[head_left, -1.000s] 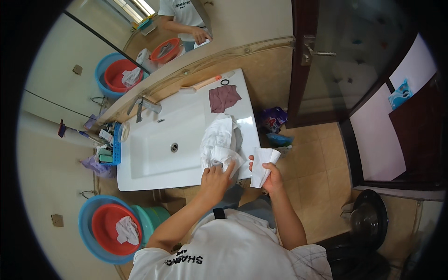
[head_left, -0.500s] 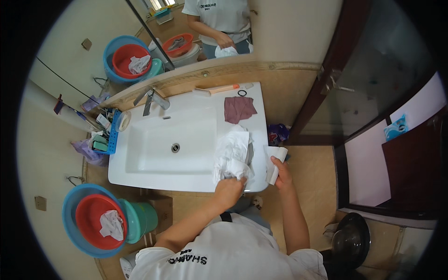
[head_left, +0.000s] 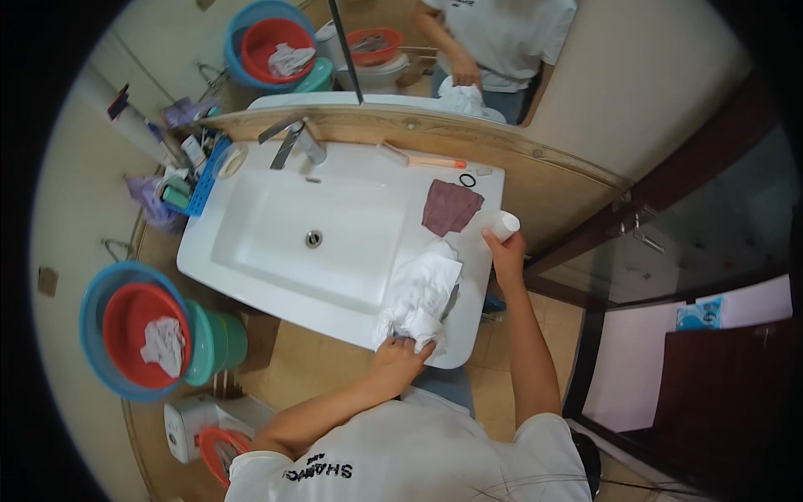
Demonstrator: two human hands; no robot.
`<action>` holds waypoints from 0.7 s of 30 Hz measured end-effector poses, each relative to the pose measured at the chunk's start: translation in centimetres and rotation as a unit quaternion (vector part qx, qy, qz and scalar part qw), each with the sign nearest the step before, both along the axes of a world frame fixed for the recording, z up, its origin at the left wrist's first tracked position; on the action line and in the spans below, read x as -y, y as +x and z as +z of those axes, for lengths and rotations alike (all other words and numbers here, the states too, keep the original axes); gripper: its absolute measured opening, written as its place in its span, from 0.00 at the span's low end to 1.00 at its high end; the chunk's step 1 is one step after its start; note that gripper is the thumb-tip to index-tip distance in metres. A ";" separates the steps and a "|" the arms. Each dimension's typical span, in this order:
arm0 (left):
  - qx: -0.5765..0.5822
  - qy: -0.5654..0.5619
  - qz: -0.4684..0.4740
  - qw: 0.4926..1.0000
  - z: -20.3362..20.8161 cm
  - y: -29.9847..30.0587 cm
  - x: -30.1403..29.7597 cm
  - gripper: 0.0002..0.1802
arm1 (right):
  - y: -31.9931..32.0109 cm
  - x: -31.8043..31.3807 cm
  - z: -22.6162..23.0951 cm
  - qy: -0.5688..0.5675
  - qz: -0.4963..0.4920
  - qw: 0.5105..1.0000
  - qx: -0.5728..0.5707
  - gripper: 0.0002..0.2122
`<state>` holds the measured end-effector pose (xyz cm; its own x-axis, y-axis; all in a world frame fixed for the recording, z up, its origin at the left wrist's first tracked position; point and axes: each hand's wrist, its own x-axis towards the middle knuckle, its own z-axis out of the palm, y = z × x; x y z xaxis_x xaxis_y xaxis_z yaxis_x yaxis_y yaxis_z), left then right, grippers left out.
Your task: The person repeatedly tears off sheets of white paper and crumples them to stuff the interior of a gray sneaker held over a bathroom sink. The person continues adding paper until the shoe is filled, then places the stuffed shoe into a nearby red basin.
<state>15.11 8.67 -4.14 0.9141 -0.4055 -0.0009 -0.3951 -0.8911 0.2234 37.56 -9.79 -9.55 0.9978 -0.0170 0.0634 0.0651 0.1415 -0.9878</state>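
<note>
Left hand (head_left: 400, 358) is closed on the near end of a crumpled white cloth (head_left: 421, 293), fingers pinching its lower fold against the front right corner of the white sink (head_left: 251, 259). Right hand (head_left: 508, 253) is curled round a small white cup (head_left: 503, 224), gripped from below and held just off the sink's right edge.

Changes noted over the last second: the cup was earlier held low, close beside the cloth and the left hand; it is now raised and carried further along the rim, near the dark red rag (head_left: 450, 206). The cloth was bunched more tightly half a second ago; it is now drawn out toward the person into a longer heap. The view has also tipped, so more of the mirror (head_left: 502, 50) is seen. Judged from this, the two hands are separating their loads: cup lifted clear, cloth kept pressed down for wiping or gathering.

Cloth: white, thin, heavily creased, limp, lying partly on the rim and partly over the basin's slope; likely damp, though this cannot be confirmed. Cup: plain, pale, open mouth tilted away toward the wall; contents cannot be made out.

Also recorded: tap (head_left: 293, 142) at the back, an orange-handled toothbrush (head_left: 422, 158) and a black hair tie (head_left: 467, 180) on the rear ledge, stacked basins (head_left: 138, 330) on the floor at left.
</note>
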 end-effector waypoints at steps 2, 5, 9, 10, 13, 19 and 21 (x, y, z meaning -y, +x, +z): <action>-0.049 0.043 0.008 0.998 1.8 -0.4 0.5 0.26 | 1.6 -0.5 -2.0 -0.001 0.032 0.999 0.015 0.14; -0.026 0.062 0.039 0.997 3.2 -1.3 0.8 0.29 | 2.5 -1.0 -4.3 -0.080 0.093 0.992 0.017 0.15; 0.020 0.033 0.122 0.992 4.2 -3.0 2.2 0.24 | 1.5 -0.9 -5.7 -0.095 0.135 0.986 0.024 0.17; 0.033 0.011 0.142 0.989 4.1 -3.2 2.5 0.23 | 1.6 -0.8 -5.9 -0.104 0.136 0.985 0.034 0.18; 0.042 -0.075 0.229 0.970 4.0 -2.5 4.3 0.21 | 1.7 0.2 -7.0 -0.150 0.150 0.977 0.024 0.23; 0.044 -0.071 0.353 0.932 1.2 -0.8 5.6 0.18 | 1.0 1.7 -6.9 -0.167 0.157 0.971 0.064 0.29; 0.052 -0.085 0.362 0.927 0.7 -0.6 5.5 0.19 | 0.0 2.5 -6.0 -0.155 0.124 0.978 0.063 0.26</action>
